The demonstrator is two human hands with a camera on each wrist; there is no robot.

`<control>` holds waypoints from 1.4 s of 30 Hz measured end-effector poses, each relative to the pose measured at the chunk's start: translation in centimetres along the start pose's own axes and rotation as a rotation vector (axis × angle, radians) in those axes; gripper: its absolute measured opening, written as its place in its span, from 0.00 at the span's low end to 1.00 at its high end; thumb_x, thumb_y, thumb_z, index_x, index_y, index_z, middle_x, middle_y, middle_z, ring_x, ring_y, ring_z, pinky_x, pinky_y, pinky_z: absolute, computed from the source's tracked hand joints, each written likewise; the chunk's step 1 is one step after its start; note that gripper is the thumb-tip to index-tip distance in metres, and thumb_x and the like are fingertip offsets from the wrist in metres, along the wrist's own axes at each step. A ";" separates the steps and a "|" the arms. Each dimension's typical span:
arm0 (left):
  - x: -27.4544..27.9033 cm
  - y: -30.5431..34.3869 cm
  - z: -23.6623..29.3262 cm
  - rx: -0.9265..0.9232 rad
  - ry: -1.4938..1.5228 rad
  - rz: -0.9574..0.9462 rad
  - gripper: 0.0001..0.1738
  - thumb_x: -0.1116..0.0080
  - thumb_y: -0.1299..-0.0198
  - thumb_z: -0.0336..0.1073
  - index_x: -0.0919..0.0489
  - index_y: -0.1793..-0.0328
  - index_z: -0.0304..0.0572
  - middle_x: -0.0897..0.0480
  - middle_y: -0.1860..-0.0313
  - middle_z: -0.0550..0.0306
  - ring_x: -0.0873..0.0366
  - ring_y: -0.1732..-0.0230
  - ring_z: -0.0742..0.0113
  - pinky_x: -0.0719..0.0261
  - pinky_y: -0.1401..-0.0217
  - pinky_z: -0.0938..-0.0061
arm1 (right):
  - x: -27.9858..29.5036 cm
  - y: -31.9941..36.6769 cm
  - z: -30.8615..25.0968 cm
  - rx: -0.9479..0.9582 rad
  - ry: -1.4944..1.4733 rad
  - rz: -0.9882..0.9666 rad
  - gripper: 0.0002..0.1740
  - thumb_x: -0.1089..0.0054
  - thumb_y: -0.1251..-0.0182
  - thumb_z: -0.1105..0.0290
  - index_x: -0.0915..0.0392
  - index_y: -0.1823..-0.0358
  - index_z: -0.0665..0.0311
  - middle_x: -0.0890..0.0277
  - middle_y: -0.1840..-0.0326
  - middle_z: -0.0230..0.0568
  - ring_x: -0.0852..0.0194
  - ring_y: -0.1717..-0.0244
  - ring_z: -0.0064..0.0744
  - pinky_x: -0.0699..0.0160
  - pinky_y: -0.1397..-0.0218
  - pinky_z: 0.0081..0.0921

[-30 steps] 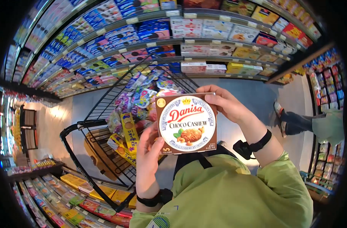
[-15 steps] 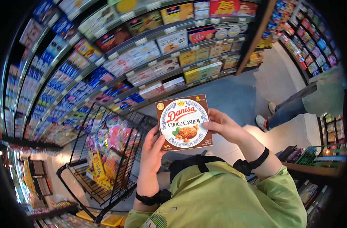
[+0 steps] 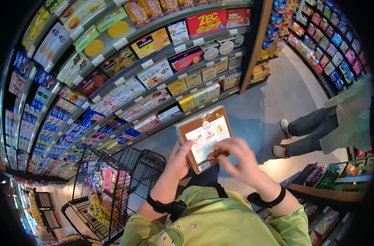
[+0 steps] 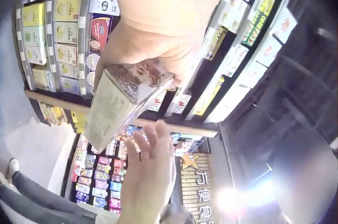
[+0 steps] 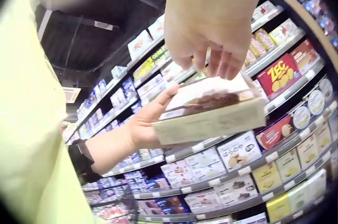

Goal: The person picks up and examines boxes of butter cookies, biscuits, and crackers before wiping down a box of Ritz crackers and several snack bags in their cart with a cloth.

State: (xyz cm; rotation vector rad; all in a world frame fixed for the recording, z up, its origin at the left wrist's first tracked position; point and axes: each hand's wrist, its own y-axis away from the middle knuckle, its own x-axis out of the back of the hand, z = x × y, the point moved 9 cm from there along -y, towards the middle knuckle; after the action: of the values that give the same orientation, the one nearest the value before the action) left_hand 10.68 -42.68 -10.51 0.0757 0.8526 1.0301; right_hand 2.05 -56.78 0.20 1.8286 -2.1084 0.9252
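A brown Danisa cookie box (image 3: 201, 133) is held up in front of the chest, a printed panel with small text and a cookie picture facing me. My left hand (image 3: 178, 159) grips its left side, thumb over the front and the other fingers behind. In the left wrist view, the left hand (image 4: 150, 47) clasps one end of the box (image 4: 108, 110). My right hand (image 3: 241, 163) is by the lower right of the panel, blurred, with fingers loosely bent and apart from the box's edge. In the right wrist view, its fingers overlap the box (image 5: 211, 124).
Shelves of boxed biscuits (image 3: 154, 74) rise ahead and to the left. A black wire cart (image 3: 109, 197) filled with snack packs stands at lower left. Another person's legs (image 3: 312, 131) are at right. A low display (image 3: 326, 184) stands at lower right.
The box has turned from its Danisa front to another printed face. My right hand has let go of its right side. The view has swung right, and the cart now sits farther left.
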 end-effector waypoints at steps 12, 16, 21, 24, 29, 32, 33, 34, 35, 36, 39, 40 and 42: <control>-10.1 -18.7 4.3 0.172 -0.008 -0.152 0.32 0.56 0.33 0.51 0.36 0.31 0.34 0.29 0.33 0.45 0.28 0.35 0.53 0.30 0.34 0.57 | 9.5 -10.9 17.0 -0.551 -0.839 0.054 0.32 0.45 0.29 0.65 0.46 0.29 0.65 0.29 0.38 0.43 0.33 0.37 0.31 0.36 0.34 0.30; -12.7 -22.9 4.5 0.217 -0.029 -0.172 0.31 0.54 0.33 0.49 0.35 0.31 0.33 0.28 0.34 0.46 0.28 0.35 0.55 0.31 0.33 0.58 | 12.0 -13.1 20.8 -0.591 -0.871 0.096 0.31 0.45 0.29 0.65 0.45 0.29 0.65 0.28 0.39 0.43 0.33 0.37 0.30 0.37 0.34 0.30; -13.2 -27.7 3.3 0.230 -0.044 -0.027 0.32 0.47 0.35 0.45 0.37 0.30 0.35 0.26 0.37 0.51 0.26 0.39 0.59 0.28 0.37 0.61 | 14.8 -15.0 25.3 -0.600 -0.882 0.084 0.32 0.45 0.30 0.66 0.45 0.29 0.63 0.27 0.40 0.43 0.31 0.39 0.30 0.34 0.36 0.29; -15.1 -30.0 3.3 0.128 -0.255 -0.076 0.32 0.48 0.34 0.45 0.40 0.27 0.41 0.26 0.38 0.53 0.26 0.40 0.61 0.26 0.40 0.61 | 16.3 -16.0 29.0 -0.651 -0.881 0.052 0.33 0.44 0.30 0.66 0.46 0.28 0.62 0.26 0.42 0.43 0.29 0.40 0.29 0.32 0.37 0.30; -16.6 -32.3 0.1 0.089 -0.362 0.073 0.37 0.39 0.37 0.40 0.43 0.25 0.46 0.26 0.41 0.54 0.25 0.43 0.64 0.22 0.48 0.65 | 19.4 -17.7 35.1 -0.696 -0.909 -0.050 0.32 0.44 0.30 0.69 0.47 0.29 0.66 0.24 0.53 0.39 0.26 0.49 0.25 0.28 0.44 0.26; -18.6 -33.2 -2.3 0.043 -0.303 0.131 0.35 0.40 0.37 0.40 0.41 0.26 0.45 0.25 0.42 0.55 0.25 0.44 0.65 0.21 0.49 0.66 | 21.8 -18.0 38.3 -0.769 -0.929 -0.176 0.33 0.43 0.30 0.68 0.47 0.29 0.64 0.24 0.56 0.36 0.25 0.50 0.26 0.26 0.46 0.27; -19.4 -33.5 -3.2 0.036 -0.289 0.159 0.34 0.40 0.36 0.41 0.39 0.27 0.45 0.24 0.43 0.56 0.25 0.45 0.67 0.21 0.53 0.69 | 22.8 -18.3 39.0 -0.765 -0.910 -0.235 0.34 0.42 0.30 0.65 0.47 0.29 0.63 0.24 0.55 0.36 0.26 0.50 0.26 0.26 0.47 0.27; -20.3 -33.9 -3.9 0.033 -0.280 0.180 0.34 0.40 0.36 0.41 0.39 0.27 0.45 0.24 0.43 0.56 0.25 0.45 0.67 0.21 0.53 0.69 | 23.6 -18.7 39.8 -0.757 -0.891 -0.294 0.34 0.42 0.31 0.62 0.47 0.29 0.63 0.25 0.54 0.36 0.26 0.49 0.26 0.27 0.47 0.26; -21.4 -34.2 -4.3 0.013 -0.267 0.199 0.33 0.40 0.36 0.41 0.38 0.28 0.44 0.24 0.44 0.57 0.24 0.47 0.69 0.21 0.56 0.72 | 24.5 -19.0 41.0 -0.763 -0.896 -0.317 0.34 0.42 0.31 0.62 0.47 0.29 0.63 0.25 0.54 0.36 0.26 0.49 0.26 0.27 0.47 0.26; -22.2 -34.4 -4.8 -0.001 -0.253 0.221 0.32 0.40 0.36 0.41 0.37 0.28 0.44 0.23 0.46 0.58 0.23 0.49 0.71 0.21 0.59 0.76 | 25.1 -19.0 42.2 -0.774 -0.902 -0.364 0.35 0.42 0.31 0.59 0.47 0.29 0.62 0.25 0.53 0.37 0.27 0.49 0.25 0.27 0.47 0.26; -24.3 -34.7 -5.4 -0.070 -0.250 0.295 0.30 0.40 0.36 0.42 0.34 0.30 0.44 0.21 0.50 0.59 0.22 0.54 0.75 0.24 0.63 0.82 | 26.5 -19.6 43.9 -0.758 -0.894 -0.457 0.36 0.43 0.32 0.54 0.46 0.29 0.60 0.26 0.50 0.38 0.28 0.47 0.25 0.28 0.49 0.24; -24.6 -34.6 -5.9 -0.058 -0.235 0.327 0.30 0.40 0.36 0.42 0.34 0.30 0.44 0.21 0.50 0.59 0.22 0.54 0.75 0.24 0.63 0.82 | 26.8 -19.8 44.4 -0.748 -0.894 -0.475 0.35 0.44 0.31 0.55 0.46 0.29 0.60 0.26 0.50 0.37 0.28 0.47 0.25 0.28 0.49 0.24; -25.7 -34.3 -5.6 -0.133 -0.275 0.343 0.30 0.40 0.37 0.43 0.32 0.31 0.42 0.20 0.52 0.59 0.22 0.56 0.77 0.24 0.64 0.84 | 27.3 -20.3 44.3 -0.737 -0.913 -0.557 0.33 0.45 0.30 0.58 0.45 0.29 0.59 0.26 0.51 0.35 0.27 0.50 0.22 0.27 0.51 0.21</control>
State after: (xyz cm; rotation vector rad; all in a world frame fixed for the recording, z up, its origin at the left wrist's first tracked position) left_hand 25.78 -83.05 -14.09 0.2520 0.5279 1.3597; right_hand 26.23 -105.23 -13.47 2.3352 -1.6788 -0.8556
